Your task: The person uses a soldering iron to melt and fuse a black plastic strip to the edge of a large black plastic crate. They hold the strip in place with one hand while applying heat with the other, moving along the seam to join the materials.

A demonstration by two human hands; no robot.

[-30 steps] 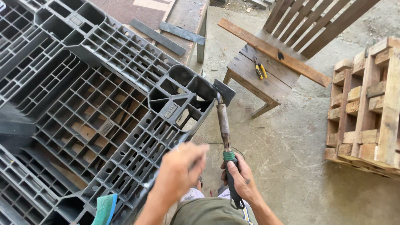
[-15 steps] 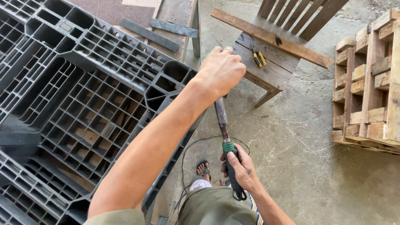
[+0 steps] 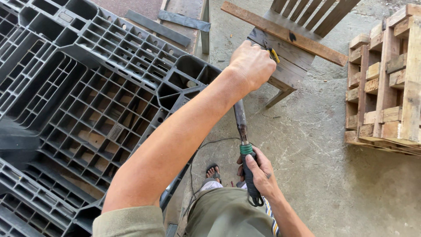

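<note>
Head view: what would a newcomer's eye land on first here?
The outstretched left hand in the upper middle, reaching onto a wooden bench where a yellow-handled tool lies at its fingertips. Below it, the right hand grips a long rod-shaped tool with a green band, its tip hidden behind the forearm. A big black plastic pallet fills the left side.

No packages, labels (or screens).

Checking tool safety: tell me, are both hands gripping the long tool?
No, only the right hand grips the long tool; the left hand reaches the wooden bench.
</note>
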